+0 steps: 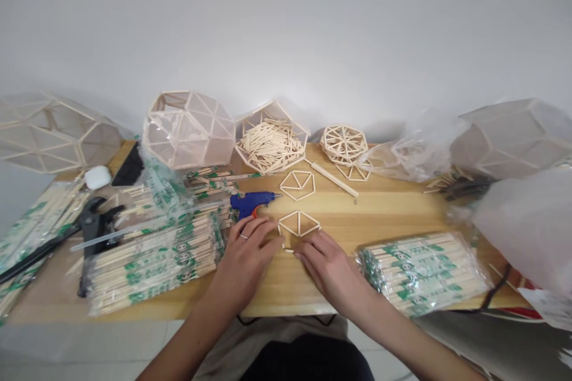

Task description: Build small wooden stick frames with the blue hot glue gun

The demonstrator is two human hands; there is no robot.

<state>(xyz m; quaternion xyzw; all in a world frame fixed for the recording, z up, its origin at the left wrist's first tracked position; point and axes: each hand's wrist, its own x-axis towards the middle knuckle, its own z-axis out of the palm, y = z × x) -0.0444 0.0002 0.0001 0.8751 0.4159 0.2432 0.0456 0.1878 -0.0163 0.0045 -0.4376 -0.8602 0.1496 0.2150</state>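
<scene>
A small frame of short wooden sticks (298, 224), split into triangles, lies flat on the table between my hands. My left hand (251, 245) rests at its left side, with index finger and thumb apart and their tips close to the frame's left corner. My right hand (328, 261) is at the lower right, fingers bent and closed around a wooden stick (289, 250), whose end sticks out beside the thumb. The rest of that stick is hidden. Just beyond my left hand lies a blue glue gun (250, 203), its nozzle toward the right. A second stick frame (297, 184) lies farther back.
A stick-filled polygonal holder (270, 143) and a stick ball (344, 144) stand by the wall. Bagged sticks lie left (154, 259) and right (426, 274). Black cutters (93, 223) are at left. Large panelled shapes (190, 131) line the back.
</scene>
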